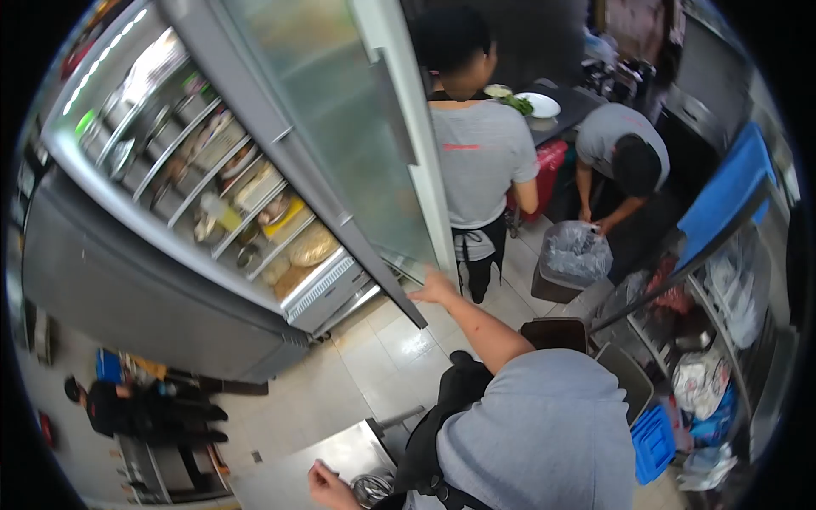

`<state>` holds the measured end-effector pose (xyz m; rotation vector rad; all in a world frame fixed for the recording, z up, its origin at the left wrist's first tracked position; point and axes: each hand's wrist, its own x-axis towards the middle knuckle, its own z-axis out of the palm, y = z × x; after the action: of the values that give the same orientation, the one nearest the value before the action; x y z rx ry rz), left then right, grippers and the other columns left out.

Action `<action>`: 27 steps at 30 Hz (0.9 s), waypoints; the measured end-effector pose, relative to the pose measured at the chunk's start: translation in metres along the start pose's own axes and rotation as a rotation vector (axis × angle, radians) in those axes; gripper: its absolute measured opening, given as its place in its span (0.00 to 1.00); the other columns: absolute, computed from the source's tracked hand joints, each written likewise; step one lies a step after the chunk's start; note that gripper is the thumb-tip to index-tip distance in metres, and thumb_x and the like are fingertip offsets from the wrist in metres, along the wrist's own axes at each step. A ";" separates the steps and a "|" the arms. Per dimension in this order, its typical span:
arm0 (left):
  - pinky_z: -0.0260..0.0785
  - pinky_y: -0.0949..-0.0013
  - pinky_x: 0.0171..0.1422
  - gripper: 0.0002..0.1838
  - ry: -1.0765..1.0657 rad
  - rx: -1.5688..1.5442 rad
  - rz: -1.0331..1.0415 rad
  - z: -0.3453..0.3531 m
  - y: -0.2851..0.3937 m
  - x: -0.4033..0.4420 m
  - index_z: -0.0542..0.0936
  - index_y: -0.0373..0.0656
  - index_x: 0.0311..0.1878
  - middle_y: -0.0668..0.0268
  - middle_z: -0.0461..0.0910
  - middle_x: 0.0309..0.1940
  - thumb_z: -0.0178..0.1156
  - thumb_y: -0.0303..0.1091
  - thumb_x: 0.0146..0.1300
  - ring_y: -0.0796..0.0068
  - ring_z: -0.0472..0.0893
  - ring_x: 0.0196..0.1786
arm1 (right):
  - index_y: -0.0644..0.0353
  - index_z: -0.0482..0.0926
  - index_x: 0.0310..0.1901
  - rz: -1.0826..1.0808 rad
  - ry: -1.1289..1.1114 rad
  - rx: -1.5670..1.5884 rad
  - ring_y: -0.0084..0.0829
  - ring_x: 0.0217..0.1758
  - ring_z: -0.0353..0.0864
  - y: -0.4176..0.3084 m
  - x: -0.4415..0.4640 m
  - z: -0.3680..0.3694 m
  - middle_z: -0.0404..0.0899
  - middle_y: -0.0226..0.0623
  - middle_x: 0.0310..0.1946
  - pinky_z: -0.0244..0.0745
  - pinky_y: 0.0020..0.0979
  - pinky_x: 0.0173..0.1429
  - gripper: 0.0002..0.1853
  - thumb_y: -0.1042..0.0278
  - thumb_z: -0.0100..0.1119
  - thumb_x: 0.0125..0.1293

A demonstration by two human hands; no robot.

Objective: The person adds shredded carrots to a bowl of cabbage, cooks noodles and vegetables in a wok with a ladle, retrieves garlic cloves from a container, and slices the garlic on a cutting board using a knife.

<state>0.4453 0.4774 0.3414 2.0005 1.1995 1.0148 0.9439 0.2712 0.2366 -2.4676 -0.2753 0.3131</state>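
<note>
Right hand (436, 289) at the lower end of the grey-framed glass door (319, 119). Left hand (330, 488), well apart from that door, part-curled; neither grip can be confirmed from this angle.

White plate (545, 104) on a dark counter (575, 104)

The refrigerator (161, 280) stands in the upper left of the frame, with containers (163, 132) on its shelves (246, 219). Its door (319, 110) is open, to the right of these shelves; the right hand (436, 289) is at its lower end. Right of the door stands one co-worker (480, 157); further right, another co-worker (629, 136) bends over a bin (557, 291), in which is a bag (582, 246). Near both of them, a plate (537, 105) lies on a table (578, 98). The left hand (330, 486) is over the lower table (306, 450), at the bottom.
</note>
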 end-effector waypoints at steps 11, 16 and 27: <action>0.74 0.70 0.37 0.07 -0.807 -0.196 0.705 0.202 0.257 -0.008 0.85 0.35 0.46 0.61 0.85 0.33 0.67 0.25 0.66 0.73 0.81 0.30 | 0.69 0.69 0.57 0.009 0.514 0.102 0.54 0.59 0.76 0.048 0.029 -0.127 0.74 0.56 0.54 0.77 0.48 0.60 0.38 0.48 0.75 0.56; 0.72 0.64 0.54 0.24 -0.857 -0.325 0.831 0.299 0.331 -0.008 0.76 0.36 0.63 0.53 0.78 0.56 0.69 0.28 0.64 0.65 0.79 0.53 | 0.65 0.70 0.53 -0.108 0.694 0.273 0.57 0.52 0.78 0.064 0.049 -0.102 0.74 0.55 0.47 0.76 0.51 0.52 0.35 0.50 0.76 0.55; 0.53 0.50 0.80 0.56 -0.495 -0.370 0.553 0.427 0.350 0.017 0.54 0.30 0.77 0.43 0.47 0.79 0.81 0.37 0.55 0.49 0.60 0.77 | 0.65 0.79 0.50 -0.446 0.169 0.591 0.36 0.39 0.87 0.076 0.013 -0.101 0.81 0.41 0.43 0.83 0.34 0.41 0.20 0.64 0.74 0.61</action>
<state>0.9668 0.3038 0.3934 2.1336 0.1791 0.8272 0.9945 0.1582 0.2665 -1.7782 -0.5579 -0.0123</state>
